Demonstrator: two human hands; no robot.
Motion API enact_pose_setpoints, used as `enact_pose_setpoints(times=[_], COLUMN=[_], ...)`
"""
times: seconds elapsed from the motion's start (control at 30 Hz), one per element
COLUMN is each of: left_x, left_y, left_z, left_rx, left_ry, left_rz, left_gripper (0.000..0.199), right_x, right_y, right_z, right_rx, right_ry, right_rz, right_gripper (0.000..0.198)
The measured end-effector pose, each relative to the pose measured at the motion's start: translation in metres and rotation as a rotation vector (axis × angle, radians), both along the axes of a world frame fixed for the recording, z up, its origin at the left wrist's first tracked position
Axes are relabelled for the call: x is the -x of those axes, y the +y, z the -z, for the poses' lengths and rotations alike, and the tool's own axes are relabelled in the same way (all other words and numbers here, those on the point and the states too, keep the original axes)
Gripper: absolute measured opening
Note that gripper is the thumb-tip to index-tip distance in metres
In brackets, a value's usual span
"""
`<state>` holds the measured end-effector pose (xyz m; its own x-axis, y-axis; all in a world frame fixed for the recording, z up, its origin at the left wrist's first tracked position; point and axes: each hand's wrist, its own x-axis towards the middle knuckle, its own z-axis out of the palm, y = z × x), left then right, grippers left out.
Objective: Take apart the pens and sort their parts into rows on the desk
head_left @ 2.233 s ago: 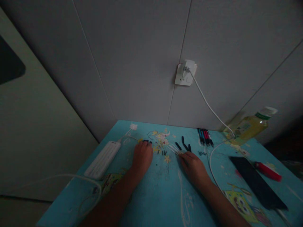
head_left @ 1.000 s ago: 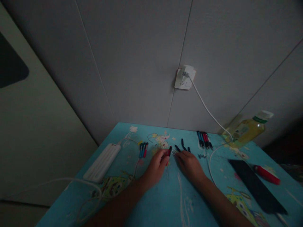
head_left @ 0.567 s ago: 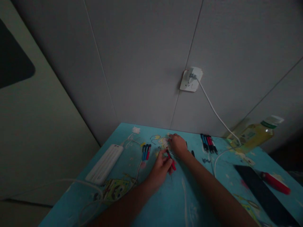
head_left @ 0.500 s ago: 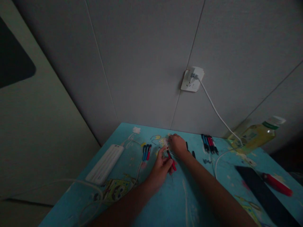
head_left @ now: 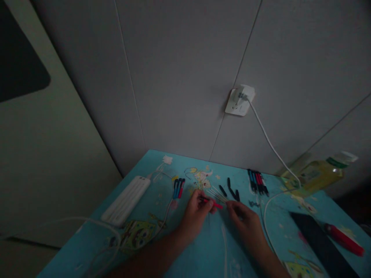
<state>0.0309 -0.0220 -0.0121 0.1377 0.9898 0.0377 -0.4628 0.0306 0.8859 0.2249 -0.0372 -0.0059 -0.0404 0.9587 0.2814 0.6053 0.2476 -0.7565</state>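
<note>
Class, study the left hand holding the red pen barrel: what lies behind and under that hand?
Behind the left hand and red pen barrel, printed cartoon art shows on the blue tabletop. The hand covers the patch directly beneath, so anything there cannot be seen.

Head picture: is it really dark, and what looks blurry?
Head view: dim all over; the bottle near the right edge looks blurred and slanted; a faint shadow lies left of the socket; the red pen in the left hand is too soft for fine detail.
</note>
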Motion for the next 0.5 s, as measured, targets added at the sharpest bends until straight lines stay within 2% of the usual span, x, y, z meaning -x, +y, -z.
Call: enact_pose_setpoints(times=[0.13, 0.3, 0.5], left_x=[0.002, 0.0, 0.001], left_y=[0.001, -0.001, -0.003], left_z=[-0.005, -0.002, 0.003], left_rx=[0.04, 0.043, 0.016], left_ry=[-0.001, 0.004, 0.073], left_rz=[-0.062, -0.005, -0.003], left_gripper=[0.034, 0.032, 0.03], right_x=[0.009, 0.017, 0.01], right_y=[-0.004, -0.007, -0.006], right_z=[-0.003, -0.005, -0.012], right_rx=[-0.035, -0.041, -0.128], right_ry=[-0.021, -0.041, -0.031], right_rz=[-0.115, -0.194, -0.124], right_gripper=[0.025, 0.025, 0.029])
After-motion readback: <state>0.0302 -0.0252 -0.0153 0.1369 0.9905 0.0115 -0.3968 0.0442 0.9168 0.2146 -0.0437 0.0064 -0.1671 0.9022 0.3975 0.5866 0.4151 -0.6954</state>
